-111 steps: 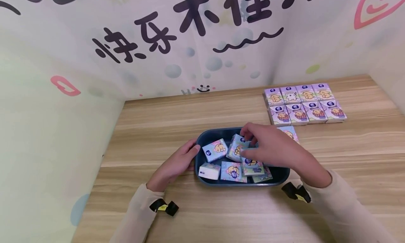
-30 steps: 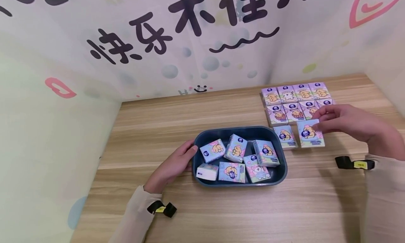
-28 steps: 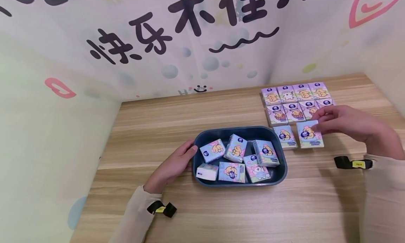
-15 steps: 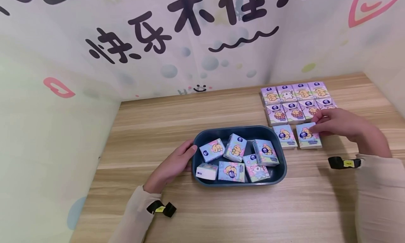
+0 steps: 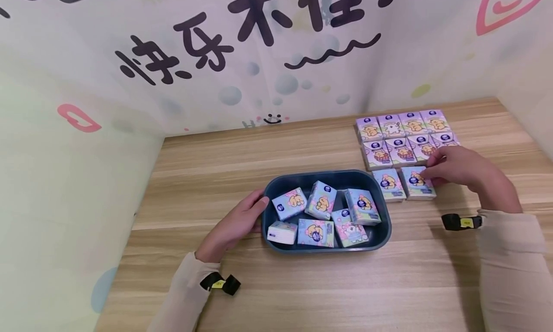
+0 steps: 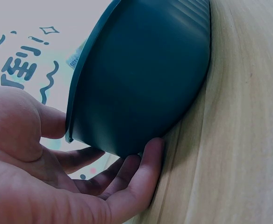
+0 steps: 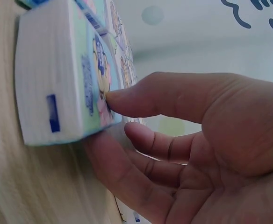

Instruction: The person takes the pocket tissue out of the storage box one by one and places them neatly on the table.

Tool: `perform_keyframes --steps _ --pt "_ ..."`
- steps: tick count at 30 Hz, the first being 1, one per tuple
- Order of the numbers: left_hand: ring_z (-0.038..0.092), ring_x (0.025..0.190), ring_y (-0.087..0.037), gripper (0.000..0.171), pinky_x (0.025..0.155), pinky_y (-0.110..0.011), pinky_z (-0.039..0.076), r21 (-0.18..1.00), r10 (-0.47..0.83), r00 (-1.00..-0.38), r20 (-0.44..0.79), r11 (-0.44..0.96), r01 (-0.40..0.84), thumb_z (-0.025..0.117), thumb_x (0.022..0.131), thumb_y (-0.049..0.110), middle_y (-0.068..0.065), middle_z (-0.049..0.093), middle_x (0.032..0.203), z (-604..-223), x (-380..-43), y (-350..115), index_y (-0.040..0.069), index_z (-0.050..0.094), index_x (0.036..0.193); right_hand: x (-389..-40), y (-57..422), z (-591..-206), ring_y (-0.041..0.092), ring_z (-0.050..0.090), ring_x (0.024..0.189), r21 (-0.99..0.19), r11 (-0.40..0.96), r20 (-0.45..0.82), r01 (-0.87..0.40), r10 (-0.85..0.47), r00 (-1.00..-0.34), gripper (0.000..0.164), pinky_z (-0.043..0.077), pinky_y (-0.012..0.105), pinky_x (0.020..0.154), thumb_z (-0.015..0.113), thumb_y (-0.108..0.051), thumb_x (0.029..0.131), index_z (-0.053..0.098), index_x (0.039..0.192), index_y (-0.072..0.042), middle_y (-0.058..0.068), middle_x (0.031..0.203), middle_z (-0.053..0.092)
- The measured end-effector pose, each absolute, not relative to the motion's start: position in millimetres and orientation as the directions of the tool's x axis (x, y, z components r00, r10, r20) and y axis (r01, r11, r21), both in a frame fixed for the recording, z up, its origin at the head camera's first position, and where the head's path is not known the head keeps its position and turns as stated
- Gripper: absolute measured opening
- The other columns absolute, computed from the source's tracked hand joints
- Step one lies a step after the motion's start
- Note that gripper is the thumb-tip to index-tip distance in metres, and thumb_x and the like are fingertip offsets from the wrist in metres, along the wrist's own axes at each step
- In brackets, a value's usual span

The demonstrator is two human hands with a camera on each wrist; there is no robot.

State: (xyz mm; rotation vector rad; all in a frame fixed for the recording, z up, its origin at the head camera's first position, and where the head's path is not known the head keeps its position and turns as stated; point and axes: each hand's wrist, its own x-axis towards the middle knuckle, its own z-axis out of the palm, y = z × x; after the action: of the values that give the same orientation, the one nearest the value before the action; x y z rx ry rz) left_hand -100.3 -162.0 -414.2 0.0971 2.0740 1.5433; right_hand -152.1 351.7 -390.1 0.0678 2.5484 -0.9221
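My right hand (image 5: 462, 166) pinches a blue tissue pack (image 5: 416, 183) on the table, thumb on its printed face. In the right wrist view the fingers (image 7: 113, 158) lie along the side of this pack (image 7: 47, 74). A second blue tissue pack (image 5: 389, 184) lies just left of it. My left hand (image 5: 235, 224) holds the left end of a dark blue plastic tub (image 5: 384, 240). The left wrist view has the thumb at the rim and the fingers (image 6: 150, 158) curled against the wall of the tub (image 6: 141, 70). Several tissue packs (image 5: 315, 232) lie loosely inside it.
Behind the blue packs, purple tissue packs (image 5: 414, 125) stand in two neat rows near the back of the wooden table (image 5: 302, 293). A printed curtain (image 5: 194, 96) hangs along the back edge, with pale side walls at left and right.
My right hand has carried a blue pack from the tub to the table. Over the last second it has moved left, up close beside the other blue pack. The left hand stays at the tub.
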Motion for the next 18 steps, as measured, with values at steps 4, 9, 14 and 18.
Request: perform_keyframes --steps 4,9,14,18 --pt "0.064 0.129 -0.036 0.053 0.097 -0.045 0.062 0.908 0.38 -0.845 -0.376 0.333 -0.254 0.038 0.123 0.026 -0.025 0.048 0.162 -413.8 -100.4 -161.7 0.006 0.034 0.171 -152.4 349.5 -390.0 0.033 0.063 0.09 -0.605 0.774 -0.405 0.185 -0.099 -0.909 0.032 0.053 0.034 0.072 0.077 -0.014 0.103 0.057 0.113 0.009 0.018 0.101 0.065" --pt "0.064 0.128 -0.035 0.053 0.098 -0.045 0.062 0.909 0.389 -0.841 -0.375 0.33 -0.253 0.037 0.123 0.026 -0.026 0.049 0.161 -413.8 -100.7 -162.1 0.006 0.033 0.171 -153.2 345.5 -389.5 0.031 0.064 0.089 -0.614 0.768 -0.399 0.18 -0.105 -0.911 0.031 0.055 0.033 0.071 0.077 -0.013 0.103 0.058 0.113 0.01 0.018 0.101 0.065" --pt "0.065 0.128 -0.035 0.053 0.097 -0.045 0.062 0.909 0.39 -0.84 -0.377 0.33 -0.254 0.037 0.123 0.026 -0.027 0.049 0.16 -415.5 -101.2 -162.5 0.005 0.033 0.171 -153.6 341.6 -388.4 0.031 0.064 0.088 -0.616 0.77 -0.385 0.166 -0.11 -0.916 0.032 0.055 0.033 0.071 0.076 -0.012 0.103 0.057 0.114 0.012 0.018 0.1 0.066" --pt "0.064 0.13 -0.036 0.053 0.098 -0.046 0.062 0.908 0.387 -0.839 -0.382 0.326 -0.263 0.037 0.123 0.026 -0.026 0.049 0.161 -415.5 -101.4 -162.0 0.006 0.033 0.171 -152.9 339.9 -385.2 0.032 0.065 0.088 -0.605 0.78 -0.377 0.16 -0.104 -0.92 0.035 0.055 0.034 0.071 0.078 -0.014 0.102 0.059 0.115 0.013 0.02 0.1 0.067"
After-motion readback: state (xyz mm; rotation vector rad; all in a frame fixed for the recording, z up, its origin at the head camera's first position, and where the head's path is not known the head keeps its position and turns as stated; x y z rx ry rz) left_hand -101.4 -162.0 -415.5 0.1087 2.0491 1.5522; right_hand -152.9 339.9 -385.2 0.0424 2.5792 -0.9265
